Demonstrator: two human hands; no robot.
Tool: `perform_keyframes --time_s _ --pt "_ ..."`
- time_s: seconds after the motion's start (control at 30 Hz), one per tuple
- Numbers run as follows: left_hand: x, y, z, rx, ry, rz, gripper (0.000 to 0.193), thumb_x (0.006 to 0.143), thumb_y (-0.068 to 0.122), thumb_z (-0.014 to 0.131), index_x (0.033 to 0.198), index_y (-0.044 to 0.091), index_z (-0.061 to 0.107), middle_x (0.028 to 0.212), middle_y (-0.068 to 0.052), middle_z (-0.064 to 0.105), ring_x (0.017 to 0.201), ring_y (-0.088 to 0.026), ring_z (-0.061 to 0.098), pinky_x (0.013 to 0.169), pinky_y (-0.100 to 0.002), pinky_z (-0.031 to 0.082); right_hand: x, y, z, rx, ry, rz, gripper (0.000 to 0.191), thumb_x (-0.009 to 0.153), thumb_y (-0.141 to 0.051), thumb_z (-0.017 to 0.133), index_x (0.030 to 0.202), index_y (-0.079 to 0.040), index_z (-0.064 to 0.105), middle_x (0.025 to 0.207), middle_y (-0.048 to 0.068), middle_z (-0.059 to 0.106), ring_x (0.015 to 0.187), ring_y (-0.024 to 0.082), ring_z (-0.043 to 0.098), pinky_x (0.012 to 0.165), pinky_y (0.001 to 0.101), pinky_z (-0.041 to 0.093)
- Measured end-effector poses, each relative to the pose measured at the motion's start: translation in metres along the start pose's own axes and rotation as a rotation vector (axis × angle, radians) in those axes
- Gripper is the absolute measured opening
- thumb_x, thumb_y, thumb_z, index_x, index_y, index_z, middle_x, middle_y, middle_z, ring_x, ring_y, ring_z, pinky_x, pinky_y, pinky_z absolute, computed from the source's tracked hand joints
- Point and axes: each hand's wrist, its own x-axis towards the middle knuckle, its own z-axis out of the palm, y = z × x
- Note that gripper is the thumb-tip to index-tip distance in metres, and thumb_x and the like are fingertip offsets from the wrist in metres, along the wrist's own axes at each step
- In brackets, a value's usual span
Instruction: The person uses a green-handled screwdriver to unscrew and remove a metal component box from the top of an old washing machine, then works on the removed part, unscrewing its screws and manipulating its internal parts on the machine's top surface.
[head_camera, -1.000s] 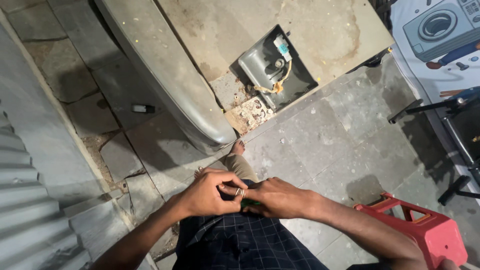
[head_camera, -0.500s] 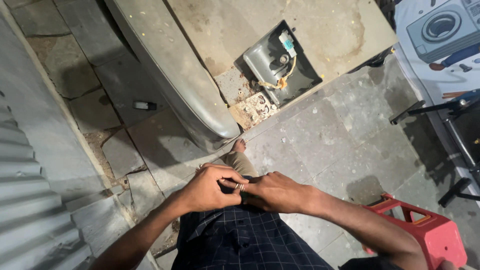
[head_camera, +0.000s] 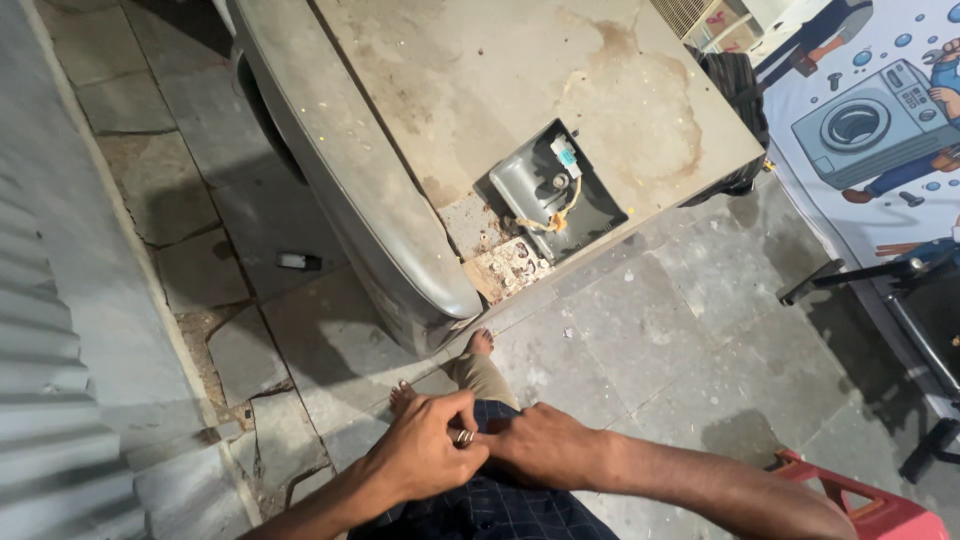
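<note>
We see both hands met low in the frame over a lap in dark checked cloth. Our left hand (head_camera: 425, 455) is curled, thumb and forefinger pinched on a small metal ring-like piece (head_camera: 464, 436) (too small to tell more). Our right hand (head_camera: 540, 448) lies flat and mostly closed just beside it, fingertips touching the left; whether it grips anything we cannot tell. Ahead, bare toes (head_camera: 480, 343) rest near the corner of a large stained grey appliance casing (head_camera: 480, 90) lying on the stone floor (head_camera: 660, 330), with an open recess holding a wired part (head_camera: 555, 190). A red plastic stool (head_camera: 880, 510) sits at lower right
</note>
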Motion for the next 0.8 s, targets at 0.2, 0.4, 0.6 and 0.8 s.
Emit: perform_keyframes --time_s 0.2,0.4,0.6,0.8 --pt "-0.005 -0.017 0.007 -0.017 0.023 0.169 0.023 0.069 0.02 0.077 0.073 0.004 0.061 0.051 -0.014 0.062 0.056 -0.028 0.065 0.073 -0.041 0.051 0.0 -0.002 0.017 -0.163 -0.047 -0.015 0.031 0.091 -0.014 0.059 0.122 -0.011 0.061 0.088 0.015 0.07 0.068 0.036 0.069 0.063 0.0509 0.054" --pt "0.006 -0.05 0.016 -0.519 -0.363 -0.075 0.022 0.078 0.009 0.074 0.073 0.004 0.053 0.069 -0.002 0.065 0.061 -0.013 0.07 0.051 -0.029 0.051 -0.002 -0.001 0.023 -0.373 -0.023 -0.071 0.048 0.096 -0.012 0.054 0.143 -0.026 0.056 0.091 0.014 0.066 0.058 0.028 0.069 0.048 0.0421 0.053" --pt "0.018 -0.068 0.045 -0.741 -0.474 -0.149 0.021 0.084 0.002 0.076 0.078 0.001 0.056 0.073 -0.005 0.068 0.066 -0.013 0.074 0.059 -0.027 0.062 -0.01 0.002 0.037 -0.541 0.081 -0.124 0.022 0.099 -0.02 0.053 0.118 -0.022 0.064 0.09 0.01 0.064 0.055 0.019 0.066 0.042 0.0351 0.049" --pt "0.027 -0.061 0.061 -0.653 -0.571 -0.392 0.009 0.085 0.004 0.067 0.083 0.003 0.059 0.064 -0.008 0.068 0.056 -0.015 0.071 0.041 -0.025 0.047 -0.022 0.005 0.054 -0.595 0.136 -0.136 0.025 0.101 -0.022 0.052 0.123 -0.024 0.063 0.084 0.009 0.062 0.057 0.017 0.062 0.043 0.033 0.045"
